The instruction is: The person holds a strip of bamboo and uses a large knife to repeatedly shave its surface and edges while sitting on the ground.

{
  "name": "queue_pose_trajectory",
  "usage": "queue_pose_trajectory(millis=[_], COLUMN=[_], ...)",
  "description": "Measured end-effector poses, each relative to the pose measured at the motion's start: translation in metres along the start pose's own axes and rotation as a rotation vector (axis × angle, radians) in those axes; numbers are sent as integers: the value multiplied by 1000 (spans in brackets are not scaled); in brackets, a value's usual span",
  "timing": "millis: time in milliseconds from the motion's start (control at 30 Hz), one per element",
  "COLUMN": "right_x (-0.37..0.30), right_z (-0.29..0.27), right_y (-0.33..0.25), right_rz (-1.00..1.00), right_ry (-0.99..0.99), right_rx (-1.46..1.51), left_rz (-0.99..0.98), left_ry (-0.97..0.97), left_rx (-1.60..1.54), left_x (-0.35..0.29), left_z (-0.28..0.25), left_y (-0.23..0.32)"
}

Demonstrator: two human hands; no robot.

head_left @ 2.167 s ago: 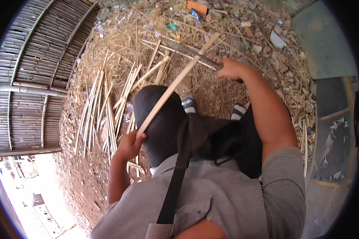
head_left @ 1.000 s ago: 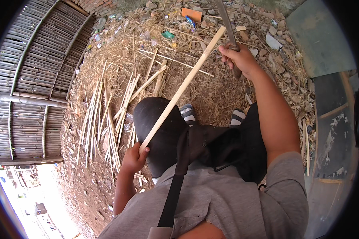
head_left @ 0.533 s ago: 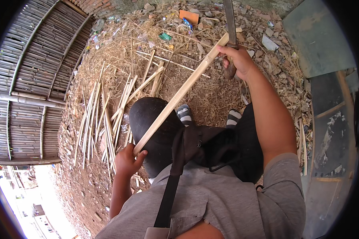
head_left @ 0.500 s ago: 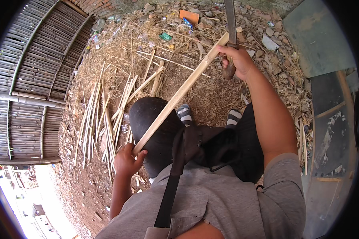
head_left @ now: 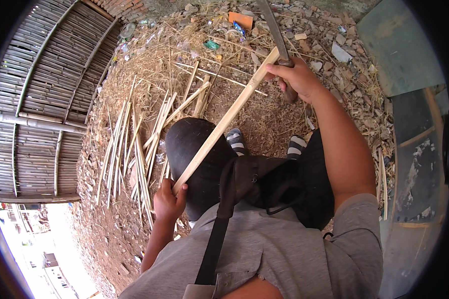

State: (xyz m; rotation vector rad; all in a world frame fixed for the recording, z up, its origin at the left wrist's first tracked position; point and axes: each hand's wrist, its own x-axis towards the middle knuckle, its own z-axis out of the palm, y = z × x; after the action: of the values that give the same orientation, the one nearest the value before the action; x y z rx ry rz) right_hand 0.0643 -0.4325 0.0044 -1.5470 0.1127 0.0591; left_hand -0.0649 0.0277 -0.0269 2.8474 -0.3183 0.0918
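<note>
A long pale bamboo strip (head_left: 224, 121) slants across my lap, its lower part over my black-clad left knee. My left hand (head_left: 169, 199) is closed round its near end, the thumb laid alongside. At the far end, my right hand (head_left: 297, 79) grips a machete by its wooden handle (head_left: 290, 93), while the thumb of that hand rests on the strip. The dark machete blade (head_left: 274, 27) points away and leans left, crossing close by the strip's far tip; whether it touches the strip I cannot tell.
Several split bamboo strips (head_left: 117, 144) lie in a loose pile on the ground to the left. Rubble and dry straw cover the ground ahead, with an orange brick-like piece (head_left: 241, 20) in it. A bamboo slat wall (head_left: 40, 65) stands left; grey panels (head_left: 399, 47) stand right.
The machete blade has tilted from nearly upright over to the left, toward the strip's far end. My left hand has turned slightly and still grips the near end.
</note>
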Motion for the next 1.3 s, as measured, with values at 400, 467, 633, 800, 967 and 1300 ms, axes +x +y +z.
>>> queue_pose_trajectory(millis=[400,467,633,800,967,1300], right_x=[-12,-5,31,21,41,25], right_z=[27,28,11,44,-7,0], right_y=[-10,-5,39,16,53,44], right_rz=[-103,-50,52,16,219,63], right_ry=[-170,-247,-101,-365,-107,-46], right_rx=[-1070,-1072,-859,-1113,-867,-868], left_rz=[30,50,53,15,-49,-48], left_ry=[-81,-83,-126,-191,-236,-365], left_rx=[2,-25,-63,-75,3,-152], left_x=[12,16,20,21,30,42], left_z=[7,11,10,2,-6,-16], left_y=[-3,-10,-11,-12,-8,-8])
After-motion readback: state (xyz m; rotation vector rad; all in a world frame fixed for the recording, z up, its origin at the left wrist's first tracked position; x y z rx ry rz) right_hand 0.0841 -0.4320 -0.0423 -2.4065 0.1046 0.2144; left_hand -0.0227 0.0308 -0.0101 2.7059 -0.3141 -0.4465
